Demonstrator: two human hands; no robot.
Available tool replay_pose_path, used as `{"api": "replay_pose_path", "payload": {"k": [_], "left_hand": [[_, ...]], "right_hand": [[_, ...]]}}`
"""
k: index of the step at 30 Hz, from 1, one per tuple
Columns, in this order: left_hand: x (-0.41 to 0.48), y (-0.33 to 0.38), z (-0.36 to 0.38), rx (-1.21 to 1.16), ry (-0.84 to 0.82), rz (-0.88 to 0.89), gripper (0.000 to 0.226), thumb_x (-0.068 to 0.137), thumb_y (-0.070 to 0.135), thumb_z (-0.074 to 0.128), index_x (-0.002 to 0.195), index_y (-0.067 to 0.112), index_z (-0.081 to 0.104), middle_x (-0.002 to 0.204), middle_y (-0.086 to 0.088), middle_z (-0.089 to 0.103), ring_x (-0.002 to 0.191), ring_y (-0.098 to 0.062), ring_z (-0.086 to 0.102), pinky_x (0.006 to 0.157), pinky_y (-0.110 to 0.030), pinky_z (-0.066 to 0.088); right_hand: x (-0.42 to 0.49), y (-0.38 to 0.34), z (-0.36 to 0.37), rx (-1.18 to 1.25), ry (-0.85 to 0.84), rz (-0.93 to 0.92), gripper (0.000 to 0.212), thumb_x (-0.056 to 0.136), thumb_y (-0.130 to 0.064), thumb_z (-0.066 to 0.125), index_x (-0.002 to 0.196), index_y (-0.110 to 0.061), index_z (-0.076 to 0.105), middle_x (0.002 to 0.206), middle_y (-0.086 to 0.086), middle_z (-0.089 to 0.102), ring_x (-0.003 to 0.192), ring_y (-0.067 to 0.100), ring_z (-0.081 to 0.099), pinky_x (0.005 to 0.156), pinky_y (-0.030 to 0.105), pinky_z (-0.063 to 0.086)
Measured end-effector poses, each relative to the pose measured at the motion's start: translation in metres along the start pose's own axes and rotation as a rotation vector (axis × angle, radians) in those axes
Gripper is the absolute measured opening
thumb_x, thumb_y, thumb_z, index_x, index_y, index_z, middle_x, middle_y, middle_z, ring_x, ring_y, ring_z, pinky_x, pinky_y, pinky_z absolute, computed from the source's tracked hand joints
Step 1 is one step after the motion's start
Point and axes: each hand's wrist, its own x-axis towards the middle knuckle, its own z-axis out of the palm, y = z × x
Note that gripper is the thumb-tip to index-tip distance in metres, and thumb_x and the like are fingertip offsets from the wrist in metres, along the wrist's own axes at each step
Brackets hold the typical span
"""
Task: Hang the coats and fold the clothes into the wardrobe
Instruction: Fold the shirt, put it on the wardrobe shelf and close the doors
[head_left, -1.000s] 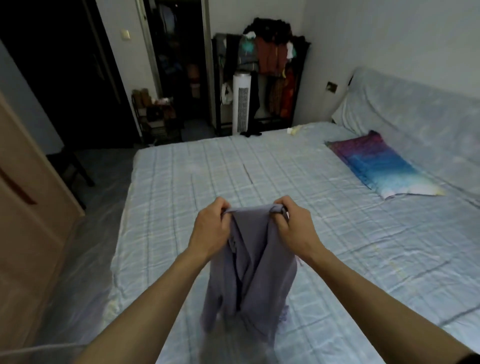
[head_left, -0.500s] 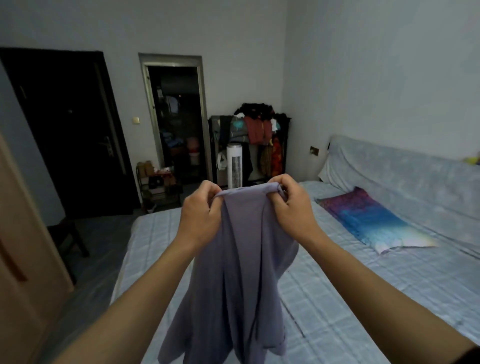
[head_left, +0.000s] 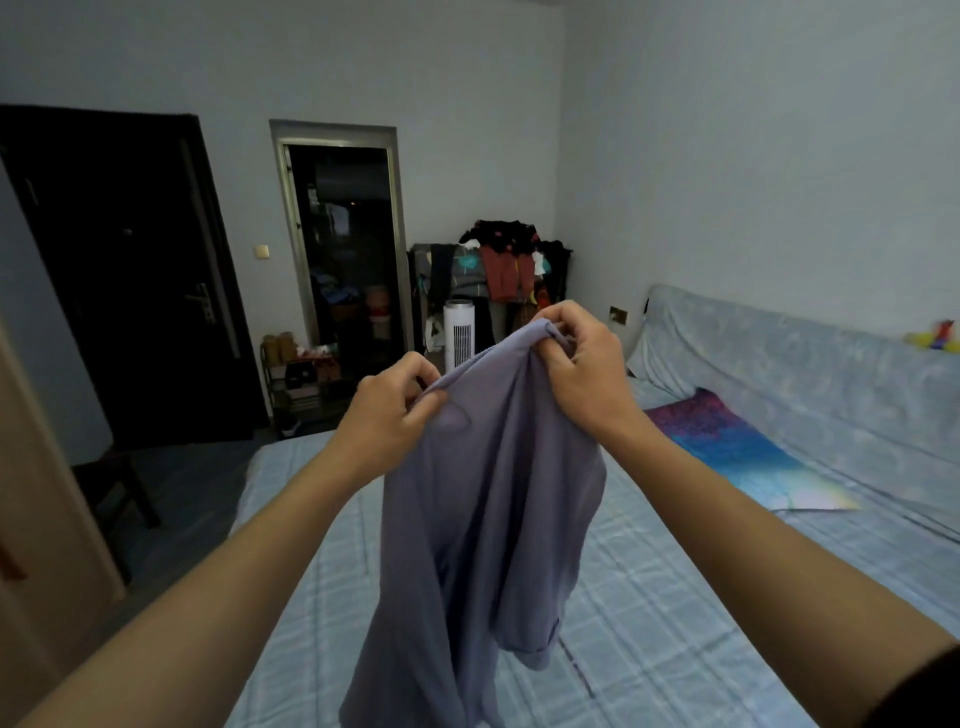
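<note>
A lilac-grey shirt (head_left: 493, 509) hangs in the air in front of me, above the bed. My left hand (head_left: 387, 415) pinches its upper edge on the left. Slightly higher and to the right, my right hand (head_left: 579, 358) grips the same top edge. The cloth droops in long folds, one sleeve dangling at the lower right. A wooden wardrobe panel (head_left: 36, 519) shows at the far left edge.
The bed (head_left: 649, 597) with a pale blue checked sheet lies below. A blue-purple pillow (head_left: 737, 452) rests by the padded headboard (head_left: 779, 374). A loaded clothes rack (head_left: 498, 270), a white tower fan (head_left: 458, 332), a dark door (head_left: 130, 280), a small shelf and a dark stool stand beyond.
Both hands have lifted the shirt from low over the bed up to chest height. The right hand now sits higher than the left, and the view has tilted up.
</note>
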Motion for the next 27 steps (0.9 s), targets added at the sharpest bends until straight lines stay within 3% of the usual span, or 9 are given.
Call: {"api": "replay_pose_path", "payload": {"k": [4, 7, 9, 11, 18, 20, 23, 26, 27], "left_hand": [[-0.016, -0.002, 0.008, -0.112, -0.22, -0.045, 0.021, 0.075, 0.023, 0.082, 0.084, 0.034, 0.067, 0.08, 0.014, 0.071, 0.074, -0.002, 0.067, 0.06, -0.024, 0.054], [-0.026, -0.007, 0.023, -0.022, -0.262, -0.061, 0.037, 0.074, 0.005, 0.07, 0.096, 0.034, 0.073, 0.086, 0.015, 0.071, 0.079, -0.004, 0.067, 0.066, -0.027, 0.057], [-0.032, -0.012, 0.034, 0.013, -0.276, -0.105, 0.025, 0.077, 0.004, 0.064, 0.097, 0.018, 0.071, 0.091, 0.001, 0.071, 0.082, -0.016, 0.066, 0.071, -0.036, 0.057], [-0.037, -0.015, 0.046, 0.039, -0.273, -0.13, 0.02, 0.077, 0.004, 0.062, 0.094, 0.013, 0.068, 0.092, -0.004, 0.068, 0.083, -0.019, 0.064, 0.07, -0.036, 0.055], [-0.057, -0.029, 0.096, -0.033, -0.403, -0.261, 0.022, 0.071, 0.004, 0.064, 0.091, 0.012, 0.068, 0.087, 0.0, 0.07, 0.081, -0.014, 0.066, 0.068, -0.032, 0.055], [-0.065, -0.035, 0.11, 0.037, -0.504, -0.274, 0.019, 0.069, 0.01, 0.065, 0.087, 0.01, 0.065, 0.089, -0.004, 0.07, 0.082, -0.019, 0.065, 0.071, -0.035, 0.051], [-0.076, -0.042, 0.125, 0.104, -0.632, -0.262, 0.031, 0.062, 0.024, 0.061, 0.089, 0.008, 0.064, 0.095, -0.011, 0.07, 0.083, -0.017, 0.059, 0.074, -0.033, 0.048], [-0.072, -0.045, 0.129, 0.079, -0.585, -0.224, 0.015, 0.068, 0.013, 0.062, 0.081, 0.02, 0.061, 0.09, 0.001, 0.069, 0.083, -0.01, 0.058, 0.074, -0.029, 0.047], [-0.068, -0.045, 0.126, 0.084, -0.542, -0.218, 0.019, 0.072, 0.008, 0.062, 0.076, 0.025, 0.057, 0.087, 0.004, 0.067, 0.082, -0.011, 0.058, 0.073, -0.028, 0.046]], "right_hand": [[0.0, 0.001, -0.005, -0.017, -0.025, -0.012, 0.015, 0.094, -0.002, 0.054, 0.088, -0.014, 0.062, 0.081, 0.0, 0.065, 0.072, 0.003, 0.056, 0.065, 0.009, 0.04], [0.001, -0.001, -0.007, 0.0, -0.035, -0.018, 0.013, 0.095, -0.005, 0.054, 0.091, -0.012, 0.063, 0.084, 0.004, 0.066, 0.076, 0.014, 0.06, 0.065, 0.018, 0.046], [0.003, -0.004, -0.009, 0.018, -0.028, -0.036, 0.012, 0.096, -0.005, 0.054, 0.092, -0.012, 0.063, 0.085, 0.005, 0.066, 0.078, 0.018, 0.061, 0.066, 0.019, 0.048], [0.005, -0.006, -0.011, 0.029, -0.012, -0.062, 0.013, 0.096, -0.005, 0.054, 0.092, -0.014, 0.062, 0.084, 0.003, 0.065, 0.078, 0.016, 0.061, 0.066, 0.014, 0.046], [0.008, 0.005, -0.038, 0.022, 0.066, -0.039, 0.017, 0.095, -0.006, 0.054, 0.089, -0.02, 0.062, 0.081, -0.007, 0.065, 0.074, 0.003, 0.061, 0.066, 0.012, 0.044], [0.007, 0.013, -0.048, 0.003, 0.072, -0.022, 0.019, 0.094, -0.006, 0.054, 0.088, -0.022, 0.061, 0.08, -0.009, 0.065, 0.074, 0.002, 0.061, 0.066, 0.011, 0.043], [0.004, 0.024, -0.059, -0.025, 0.076, 0.003, 0.024, 0.093, -0.003, 0.054, 0.085, -0.026, 0.06, 0.08, -0.012, 0.064, 0.074, 0.001, 0.061, 0.066, 0.011, 0.044], [0.001, 0.032, -0.071, -0.063, 0.092, 0.01, 0.027, 0.093, -0.005, 0.056, 0.084, -0.03, 0.059, 0.08, -0.016, 0.064, 0.074, -0.003, 0.06, 0.065, 0.008, 0.042], [0.001, 0.035, -0.076, -0.083, 0.103, 0.017, 0.026, 0.093, -0.006, 0.056, 0.085, -0.03, 0.059, 0.081, -0.017, 0.064, 0.075, -0.004, 0.06, 0.066, 0.007, 0.041]]}}
